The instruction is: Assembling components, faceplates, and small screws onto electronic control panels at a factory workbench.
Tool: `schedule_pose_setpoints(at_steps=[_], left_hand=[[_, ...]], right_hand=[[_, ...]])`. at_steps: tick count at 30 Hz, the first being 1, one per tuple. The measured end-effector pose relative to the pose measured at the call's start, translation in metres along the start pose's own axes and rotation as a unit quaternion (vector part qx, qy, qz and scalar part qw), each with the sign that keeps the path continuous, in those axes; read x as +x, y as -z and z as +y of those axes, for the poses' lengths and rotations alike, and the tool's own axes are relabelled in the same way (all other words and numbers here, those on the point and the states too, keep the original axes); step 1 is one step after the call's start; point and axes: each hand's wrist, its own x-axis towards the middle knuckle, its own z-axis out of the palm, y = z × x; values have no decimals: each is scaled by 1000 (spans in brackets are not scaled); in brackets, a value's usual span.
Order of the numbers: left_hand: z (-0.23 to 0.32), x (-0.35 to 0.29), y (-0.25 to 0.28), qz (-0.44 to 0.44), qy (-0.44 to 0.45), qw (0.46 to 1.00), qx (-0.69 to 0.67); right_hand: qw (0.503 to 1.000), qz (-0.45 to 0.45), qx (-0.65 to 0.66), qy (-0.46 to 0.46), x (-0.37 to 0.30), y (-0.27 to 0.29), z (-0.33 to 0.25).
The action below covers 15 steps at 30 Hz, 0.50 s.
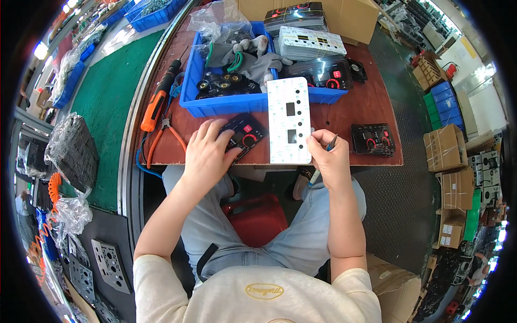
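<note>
My left hand (209, 148) is closed on a black faceplate (249, 135) with red markings, lying on the table near its front edge. The thumb is at the plate's lower edge and the fingers cover its left part. My right hand (329, 159) pinches the right edge of a long white backing sheet (280, 123) with dark round and rectangular cut-outs. The same hand keeps a slim pen-shaped tool (315, 175) tucked between its fingers; I cannot tell its exact kind. The white sheet stands partly in front of the blue bin (231, 105).
Orange-handled pliers (167, 129) and an orange-black power screwdriver (156, 105) lie left. Gloves (253, 62) and black knobs fill the bin. Behind stand stacked white panels (312, 47). A small stack of black faceplates (372, 139) sits right. A green conveyor (116, 91) runs along the left.
</note>
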Motion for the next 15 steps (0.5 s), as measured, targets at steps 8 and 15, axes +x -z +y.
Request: schedule_pose_setpoints(at_steps=[8, 15], left_hand=[[66, 5, 9, 63, -126, 984, -107], [60, -3, 3, 60, 228, 778, -582]], right_hand=[[998, -52, 23, -9, -13, -15, -2], [959, 95, -167, 206, -9, 10, -14]])
